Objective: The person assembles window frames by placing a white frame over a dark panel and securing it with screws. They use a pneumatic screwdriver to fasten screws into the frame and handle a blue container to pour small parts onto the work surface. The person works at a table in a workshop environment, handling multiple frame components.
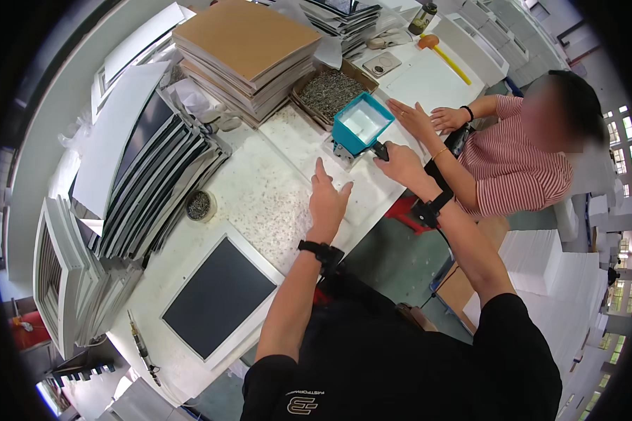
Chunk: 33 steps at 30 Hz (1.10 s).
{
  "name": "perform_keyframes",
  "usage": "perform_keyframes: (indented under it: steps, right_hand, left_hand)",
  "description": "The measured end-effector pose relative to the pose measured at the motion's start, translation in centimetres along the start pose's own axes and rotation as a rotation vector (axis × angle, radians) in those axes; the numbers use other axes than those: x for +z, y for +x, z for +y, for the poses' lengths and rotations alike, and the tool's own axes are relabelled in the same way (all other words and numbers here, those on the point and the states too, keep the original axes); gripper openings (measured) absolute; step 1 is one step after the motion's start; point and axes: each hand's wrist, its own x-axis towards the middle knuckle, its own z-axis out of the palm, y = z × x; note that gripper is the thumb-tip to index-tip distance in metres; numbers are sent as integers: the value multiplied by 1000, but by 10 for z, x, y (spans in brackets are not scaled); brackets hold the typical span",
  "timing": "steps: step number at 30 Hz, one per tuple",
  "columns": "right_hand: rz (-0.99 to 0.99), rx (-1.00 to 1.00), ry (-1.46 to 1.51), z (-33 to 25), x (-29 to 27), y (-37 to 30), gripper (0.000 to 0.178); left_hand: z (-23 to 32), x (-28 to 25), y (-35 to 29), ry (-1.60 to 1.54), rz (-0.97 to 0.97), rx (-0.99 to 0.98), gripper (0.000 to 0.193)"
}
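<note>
A teal, square-mouthed hopper (pixel 353 133) with a pale inside stands toward the far side of the white table, on a small metal base. A short black handle (pixel 381 151) sticks out at its near right, and my right hand (pixel 403 167) is closed around that handle. My left hand (pixel 327 202) hovers over the table to the lower left of the hopper. Its fingers are apart and hold nothing. Nearer to me lies a white frame (pixel 256 259) around a dark grey panel (pixel 219 297). Small metal bits (pixel 263 221) are strewn on the table beside my left hand.
A co-worker in a striped shirt (pixel 519 161) sits at right, hands close to the hopper. Behind it stand a box of small metal fasteners (pixel 326 95) and stacked brown-topped boards (pixel 249 42). Stacked panels (pixel 147 189), a small cup (pixel 201 206) and a screwdriver (pixel 142 347) are leftward.
</note>
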Motion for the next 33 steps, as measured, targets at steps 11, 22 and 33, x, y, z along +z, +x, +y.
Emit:
perform_keyframes:
  steps: [11, 22, 33]
  right_hand:
    - [222, -123, 135, 13, -15, -1, 37]
    - [-59, -454, 407, -117, -72, -39, 21]
    - [-419, -912, 27, -259, 7, -37, 16]
  left_hand:
    - [-6, 43, 46, 144, 21, -105, 98]
    - [6, -73, -100, -166, -211, 18, 61]
    - [-142, -321, -315, 463, 743, -321, 19]
